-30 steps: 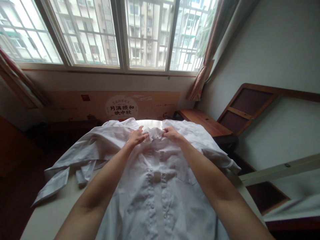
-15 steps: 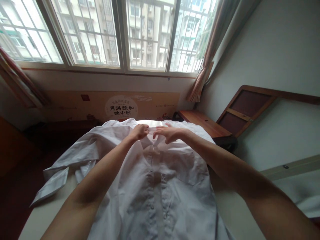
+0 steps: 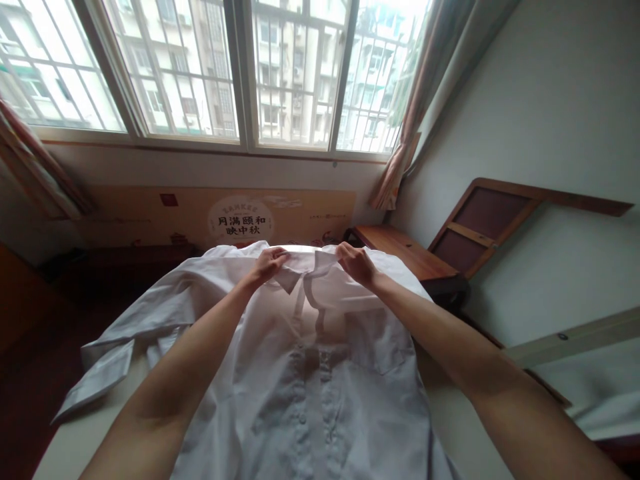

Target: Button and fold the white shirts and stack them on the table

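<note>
A white button-up shirt (image 3: 320,373) lies front side up on a pale table (image 3: 75,440), its collar at the far end and a chest pocket on the right. My left hand (image 3: 269,261) pinches the left side of the collar. My right hand (image 3: 356,263) grips the collar's right side. The collar is lifted a little off the table between the two hands. One long sleeve (image 3: 113,347) trails off over the left side of the table.
A printed cardboard panel (image 3: 240,217) leans under the barred window (image 3: 250,67). A wooden bench (image 3: 405,250) and a leaning wooden frame (image 3: 480,223) stand at the right wall. A curtain (image 3: 415,100) hangs in the corner.
Both hands have moved apart along the collar, from the middle to its two sides, and lifted it; the collar now looks spread and flatter.
</note>
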### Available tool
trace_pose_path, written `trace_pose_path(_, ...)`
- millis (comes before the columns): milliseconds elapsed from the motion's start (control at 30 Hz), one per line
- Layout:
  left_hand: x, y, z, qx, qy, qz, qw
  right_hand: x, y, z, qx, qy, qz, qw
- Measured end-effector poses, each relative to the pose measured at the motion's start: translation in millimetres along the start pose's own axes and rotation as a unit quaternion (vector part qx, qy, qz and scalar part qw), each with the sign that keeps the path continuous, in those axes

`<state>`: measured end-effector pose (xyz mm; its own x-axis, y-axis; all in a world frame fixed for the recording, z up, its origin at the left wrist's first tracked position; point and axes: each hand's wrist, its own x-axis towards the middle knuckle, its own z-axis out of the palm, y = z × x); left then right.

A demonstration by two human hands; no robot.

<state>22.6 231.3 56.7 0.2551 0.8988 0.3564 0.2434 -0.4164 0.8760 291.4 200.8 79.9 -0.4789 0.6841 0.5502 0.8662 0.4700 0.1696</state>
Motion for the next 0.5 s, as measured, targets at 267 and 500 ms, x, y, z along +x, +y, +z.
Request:
trace_pose_path(267, 7, -3, 18.3, -0.208, 0.163, -0.082, 0.961, -10, -18, 24, 0.143, 0.12, 0.289, 0.939)
trace_pose_path(500, 2, 3, 21.1, -0.269, 0.129, -0.086, 0.951, -26, 15, 6, 0.335, -0.165, 0.214, 0.903)
